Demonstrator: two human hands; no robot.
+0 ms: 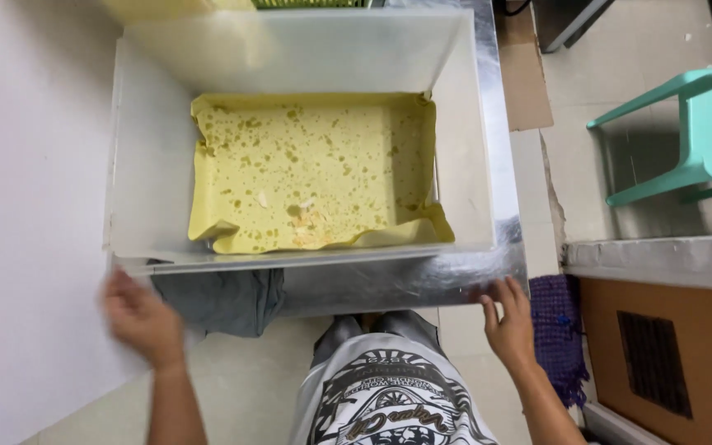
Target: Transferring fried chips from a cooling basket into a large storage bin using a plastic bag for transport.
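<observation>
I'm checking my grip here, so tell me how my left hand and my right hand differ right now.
The left hand is blurred and sits at the near left corner of the translucent plastic bin, beside the grey cloth; the right hand is sharp. The right hand's fingers rest on the shiny metal counter edge, while whether the left hand touches anything is unclear. Both are bare, reach forward, and hold nothing.
</observation>
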